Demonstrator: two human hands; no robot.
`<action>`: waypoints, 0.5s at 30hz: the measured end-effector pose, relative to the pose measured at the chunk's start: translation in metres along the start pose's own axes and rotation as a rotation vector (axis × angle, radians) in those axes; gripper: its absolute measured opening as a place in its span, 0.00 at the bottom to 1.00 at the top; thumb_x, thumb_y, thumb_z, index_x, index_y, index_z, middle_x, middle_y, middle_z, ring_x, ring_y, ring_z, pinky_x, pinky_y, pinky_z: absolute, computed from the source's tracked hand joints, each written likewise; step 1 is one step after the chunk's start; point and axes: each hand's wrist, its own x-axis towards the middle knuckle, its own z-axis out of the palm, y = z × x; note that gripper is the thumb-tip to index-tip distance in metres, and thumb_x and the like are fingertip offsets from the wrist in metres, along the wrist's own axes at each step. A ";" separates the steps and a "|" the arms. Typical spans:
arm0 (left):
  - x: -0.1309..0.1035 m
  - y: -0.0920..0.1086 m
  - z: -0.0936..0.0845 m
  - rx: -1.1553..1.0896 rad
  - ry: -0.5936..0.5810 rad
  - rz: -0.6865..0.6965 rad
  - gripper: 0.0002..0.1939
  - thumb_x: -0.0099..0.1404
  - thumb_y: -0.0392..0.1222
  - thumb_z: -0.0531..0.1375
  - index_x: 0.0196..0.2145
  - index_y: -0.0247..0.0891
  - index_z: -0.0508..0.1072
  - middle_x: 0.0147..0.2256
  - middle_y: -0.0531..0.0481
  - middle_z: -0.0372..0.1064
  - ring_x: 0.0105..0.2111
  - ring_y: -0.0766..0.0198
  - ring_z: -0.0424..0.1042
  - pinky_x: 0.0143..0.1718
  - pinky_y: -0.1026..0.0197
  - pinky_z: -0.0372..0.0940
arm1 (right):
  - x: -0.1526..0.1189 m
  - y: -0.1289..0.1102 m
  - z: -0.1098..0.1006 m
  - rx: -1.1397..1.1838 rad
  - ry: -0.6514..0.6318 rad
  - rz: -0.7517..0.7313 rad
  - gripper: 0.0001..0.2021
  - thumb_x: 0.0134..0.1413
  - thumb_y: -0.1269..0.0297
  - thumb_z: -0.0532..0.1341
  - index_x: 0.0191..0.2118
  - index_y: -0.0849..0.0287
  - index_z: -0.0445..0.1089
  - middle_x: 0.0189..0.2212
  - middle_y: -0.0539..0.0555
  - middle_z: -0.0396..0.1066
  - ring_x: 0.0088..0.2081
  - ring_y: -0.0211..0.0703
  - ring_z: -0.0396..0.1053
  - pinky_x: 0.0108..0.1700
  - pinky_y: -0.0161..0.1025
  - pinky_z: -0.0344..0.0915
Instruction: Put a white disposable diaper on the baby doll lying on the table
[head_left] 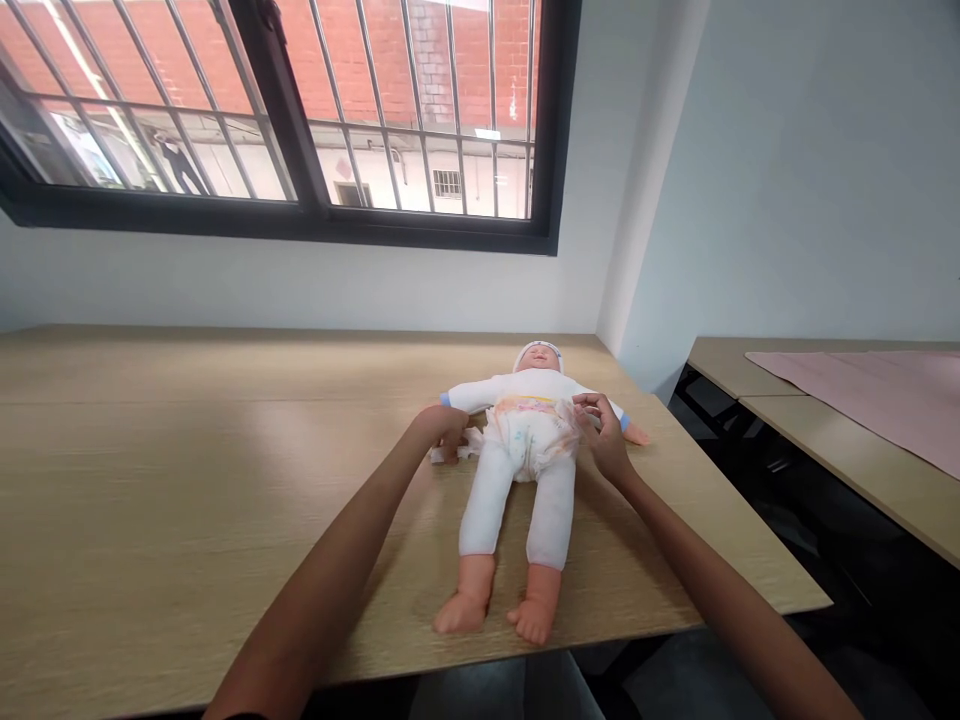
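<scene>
A baby doll (480, 510) in a white suit with blue cuffs lies on its back on the table, feet towards me. A white diaper (529, 440) with a coloured waistband covers its hips. At the diaper's left side, my left hand (448, 432) is closed on its ruffled side flap; the fingertips are partly hidden. My right hand (604, 436) is at the opposite side, its thumb and fingers apart and curved, touching the diaper's edge beside the doll's arm.
The wooden table (187, 500) stretches left and ends in a slanting edge at the right. Beyond a dark gap stands another table (832, 440) with a pink cloth (885, 395) on it. A barred window (420, 120) is set in the wall behind.
</scene>
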 end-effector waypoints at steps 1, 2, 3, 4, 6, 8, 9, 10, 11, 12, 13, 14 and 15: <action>0.000 0.000 -0.001 0.001 -0.059 -0.017 0.13 0.31 0.33 0.67 0.19 0.38 0.69 0.16 0.54 0.66 0.21 0.61 0.66 0.26 0.58 0.65 | 0.000 0.000 0.000 -0.001 -0.001 0.000 0.15 0.55 0.50 0.56 0.40 0.56 0.65 0.41 0.56 0.67 0.42 0.46 0.64 0.49 0.45 0.61; 0.000 0.001 -0.003 -0.002 -0.114 -0.033 0.14 0.31 0.34 0.66 0.20 0.37 0.69 0.18 0.54 0.66 0.21 0.60 0.66 0.26 0.57 0.65 | 0.000 0.001 0.000 -0.003 -0.001 0.000 0.15 0.55 0.50 0.56 0.40 0.56 0.65 0.42 0.56 0.67 0.42 0.46 0.64 0.48 0.45 0.61; -0.001 0.000 -0.006 -0.008 -0.157 -0.046 0.14 0.32 0.34 0.66 0.21 0.37 0.69 0.19 0.53 0.67 0.21 0.61 0.66 0.26 0.57 0.65 | 0.000 0.002 0.000 -0.006 0.002 0.001 0.15 0.55 0.50 0.56 0.40 0.56 0.65 0.42 0.55 0.67 0.42 0.46 0.64 0.48 0.45 0.61; -0.002 0.000 -0.009 -0.019 -0.183 -0.054 0.14 0.33 0.34 0.66 0.22 0.37 0.69 0.20 0.53 0.67 0.21 0.61 0.67 0.25 0.57 0.65 | 0.001 0.003 0.000 -0.009 0.005 0.004 0.15 0.55 0.50 0.56 0.40 0.57 0.65 0.42 0.55 0.67 0.42 0.45 0.65 0.48 0.44 0.62; -0.006 -0.004 -0.018 -0.043 -0.211 -0.060 0.12 0.36 0.36 0.64 0.24 0.36 0.69 0.22 0.51 0.68 0.22 0.62 0.67 0.25 0.59 0.65 | 0.001 0.004 0.000 -0.012 0.013 0.008 0.16 0.55 0.50 0.56 0.40 0.57 0.65 0.42 0.55 0.67 0.41 0.45 0.65 0.47 0.44 0.62; -0.015 -0.008 -0.030 -0.104 -0.190 -0.003 0.10 0.41 0.38 0.62 0.26 0.36 0.69 0.25 0.51 0.68 0.23 0.64 0.66 0.25 0.62 0.64 | 0.002 0.005 0.000 -0.014 0.015 0.005 0.16 0.55 0.50 0.57 0.40 0.57 0.65 0.41 0.55 0.67 0.40 0.44 0.65 0.47 0.44 0.62; -0.020 -0.009 -0.035 -0.157 -0.158 0.053 0.09 0.44 0.38 0.61 0.27 0.37 0.69 0.25 0.52 0.67 0.23 0.66 0.66 0.25 0.64 0.63 | 0.002 0.005 0.000 -0.013 0.015 0.004 0.15 0.55 0.50 0.57 0.40 0.57 0.65 0.41 0.55 0.67 0.40 0.44 0.65 0.46 0.44 0.63; -0.026 -0.009 -0.040 -0.230 -0.109 0.127 0.08 0.46 0.39 0.60 0.28 0.37 0.69 0.25 0.53 0.66 0.23 0.67 0.65 0.25 0.65 0.62 | 0.002 0.005 0.000 -0.013 0.017 0.005 0.15 0.55 0.50 0.57 0.40 0.57 0.65 0.41 0.55 0.67 0.40 0.44 0.65 0.46 0.44 0.63; -0.031 -0.008 -0.045 -0.299 -0.056 0.184 0.08 0.47 0.39 0.59 0.28 0.38 0.69 0.24 0.54 0.65 0.23 0.68 0.64 0.24 0.66 0.61 | 0.002 0.005 0.001 -0.013 0.018 0.010 0.15 0.55 0.50 0.57 0.40 0.57 0.65 0.41 0.55 0.68 0.39 0.44 0.65 0.46 0.44 0.63; -0.036 -0.005 -0.048 -0.365 0.002 0.223 0.07 0.48 0.39 0.59 0.29 0.38 0.69 0.23 0.54 0.64 0.22 0.68 0.64 0.22 0.67 0.59 | 0.002 0.005 0.001 -0.013 0.021 0.018 0.15 0.54 0.50 0.57 0.40 0.57 0.65 0.41 0.55 0.68 0.39 0.44 0.65 0.46 0.43 0.63; -0.040 -0.001 -0.050 -0.421 0.058 0.235 0.08 0.49 0.39 0.59 0.29 0.38 0.68 0.22 0.54 0.63 0.21 0.69 0.63 0.21 0.67 0.57 | 0.002 0.005 0.001 -0.014 0.024 0.025 0.16 0.54 0.50 0.57 0.40 0.57 0.65 0.41 0.55 0.68 0.39 0.44 0.66 0.46 0.43 0.63; -0.043 0.004 -0.050 -0.466 0.109 0.220 0.08 0.50 0.40 0.59 0.30 0.38 0.68 0.22 0.54 0.63 0.21 0.69 0.64 0.19 0.68 0.56 | 0.002 0.005 0.001 -0.014 0.025 0.031 0.16 0.54 0.50 0.57 0.40 0.57 0.65 0.41 0.55 0.68 0.39 0.44 0.66 0.45 0.43 0.64; -0.044 0.010 -0.050 -0.511 0.159 0.201 0.09 0.51 0.40 0.60 0.31 0.38 0.67 0.23 0.54 0.63 0.21 0.69 0.64 0.18 0.68 0.55 | 0.002 0.006 0.002 -0.015 0.022 0.035 0.16 0.54 0.49 0.57 0.40 0.57 0.65 0.41 0.55 0.68 0.39 0.44 0.66 0.45 0.43 0.64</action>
